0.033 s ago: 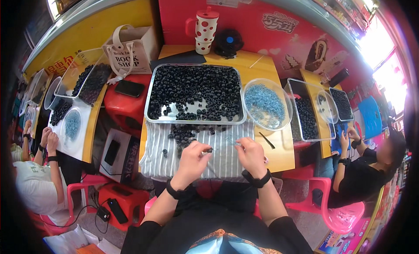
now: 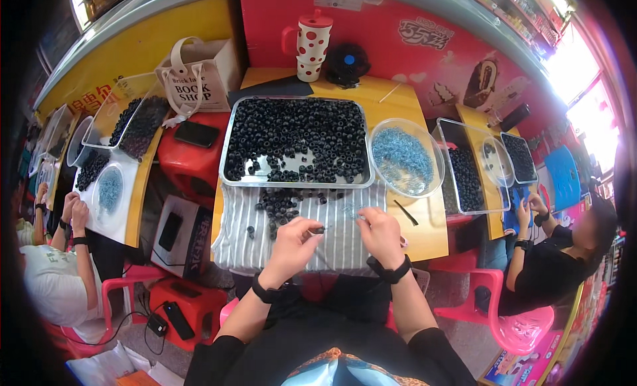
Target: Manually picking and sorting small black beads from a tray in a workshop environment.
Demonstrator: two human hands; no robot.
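Note:
My left hand [image 2: 294,245] pinches a small black round piece [image 2: 320,230] between thumb and fingertips, above a grey-and-white striped cloth [image 2: 232,217]. To its right, my right hand [image 2: 383,237] has thumb and forefinger pressed together; whatever sits in that pinch is too small to make out. Just beyond the right fingertips, a few tiny pale-blue clear pieces [image 2: 352,211] lie on the cloth. A loose heap of black round pieces [image 2: 277,203], some with a hole visible, spreads beyond my left hand. Behind it stands a clear tray [image 2: 298,185] full of the same pieces.
A round clear tub [image 2: 434,177] of tiny blue pieces sits right of the tray, near a thin black strip [image 2: 406,213]. At the back are a dotted tumbler [image 2: 312,48] and a black fan [image 2: 348,64]. People work at tables on both sides.

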